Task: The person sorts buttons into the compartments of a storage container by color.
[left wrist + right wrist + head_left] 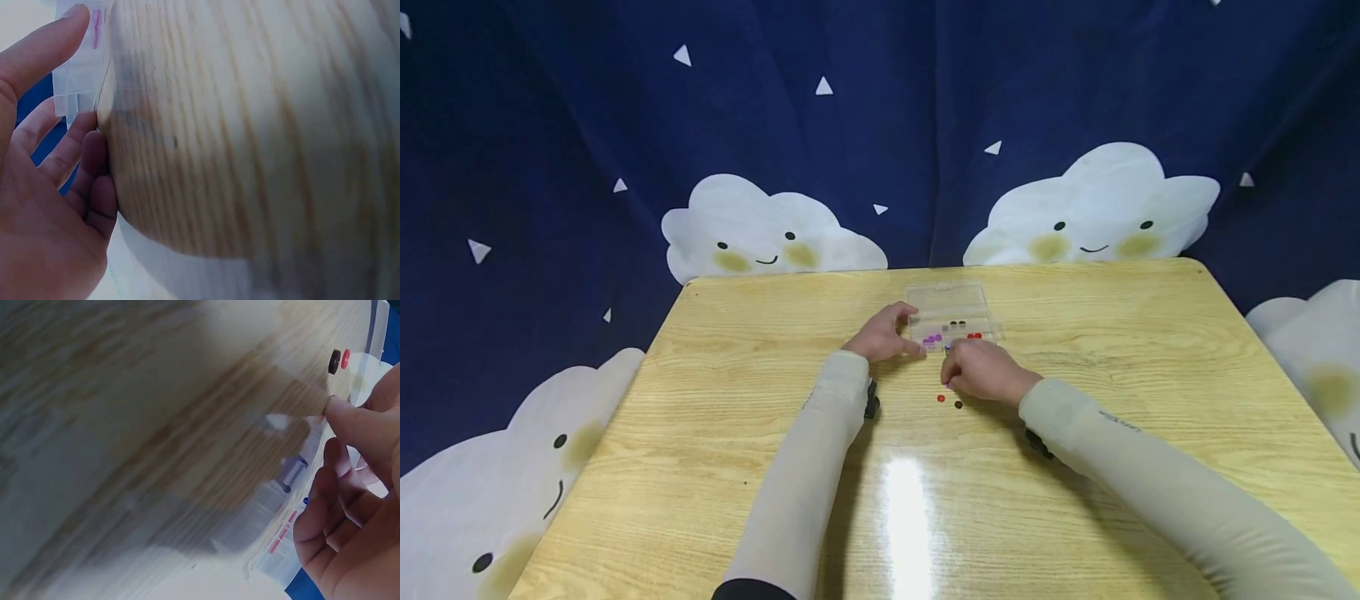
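A clear plastic compartment box (pixel 949 327) lies with its lid (pixel 946 296) swung back. Purple buttons (pixel 932 339) lie in its near left part, black buttons (pixel 958 323) farther back and red buttons (pixel 974 336) to the right. My left hand (pixel 883 333) holds the box's left end, thumb at the near corner and fingers toward the back. In front of the box, my right hand (pixel 981 369) pinches a small purple button (pixel 947 385) close over the table; in the right wrist view its fingers hide it. A red button (pixel 941 398) and a black button (pixel 958 405) lie just below that hand.
The wooden table (pixel 700 433) reaches back to a dark blue curtain (pixel 917 100) printed with white clouds. Light glares off the tabletop between the forearms. Each wrist wears a dark strapped device.
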`<state>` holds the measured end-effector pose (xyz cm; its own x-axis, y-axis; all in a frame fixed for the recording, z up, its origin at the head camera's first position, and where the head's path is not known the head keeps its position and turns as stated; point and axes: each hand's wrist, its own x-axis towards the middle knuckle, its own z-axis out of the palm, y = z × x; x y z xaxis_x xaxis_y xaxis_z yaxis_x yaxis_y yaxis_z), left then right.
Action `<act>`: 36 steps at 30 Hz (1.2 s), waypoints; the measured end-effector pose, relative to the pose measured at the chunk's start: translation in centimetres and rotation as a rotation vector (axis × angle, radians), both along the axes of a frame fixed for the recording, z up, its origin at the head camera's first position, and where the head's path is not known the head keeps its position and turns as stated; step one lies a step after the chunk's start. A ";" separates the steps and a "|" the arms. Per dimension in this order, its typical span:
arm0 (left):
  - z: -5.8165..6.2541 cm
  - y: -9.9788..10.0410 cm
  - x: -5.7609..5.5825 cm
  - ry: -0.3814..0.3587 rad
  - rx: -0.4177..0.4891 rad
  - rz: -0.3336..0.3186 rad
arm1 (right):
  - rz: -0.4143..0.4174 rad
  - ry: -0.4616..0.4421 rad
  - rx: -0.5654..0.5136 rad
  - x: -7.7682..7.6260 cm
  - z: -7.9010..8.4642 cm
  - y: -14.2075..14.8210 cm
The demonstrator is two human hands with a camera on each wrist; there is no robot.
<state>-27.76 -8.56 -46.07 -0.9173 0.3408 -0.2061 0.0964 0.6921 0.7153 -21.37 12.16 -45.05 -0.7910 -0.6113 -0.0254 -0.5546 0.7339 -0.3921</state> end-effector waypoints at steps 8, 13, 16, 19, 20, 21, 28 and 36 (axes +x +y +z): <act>0.0 0.1 0.0 -0.002 -0.003 0.001 | -0.003 0.023 -0.002 0.1 -0.2 0.1; -0.1 0.1 0.0 0.005 -0.004 -0.005 | -0.003 0.032 -0.018 0.3 -0.3 0.2; -0.1 0.1 -0.1 0.007 -0.003 -0.003 | -0.002 0.031 -0.022 0.3 -0.2 0.2; -0.1 0.1 -0.1 0.004 -0.004 0.000 | -0.003 0.026 -0.022 0.2 -0.3 0.3; -0.1 0.1 -0.1 0.003 -0.004 0.001 | -0.004 0.025 -0.023 0.2 -0.3 0.3; -0.1 0.1 -0.1 0.001 -0.003 0.003 | -0.003 0.025 -0.026 0.2 -0.3 0.3; -0.3 0.1 -0.1 -0.004 -0.009 0.013 | 0.011 0.033 -0.046 0.2 -0.4 0.5; 0.2 0.0 0.1 -0.012 -0.006 0.009 | 0.030 0.038 -0.068 0.4 -0.1 0.6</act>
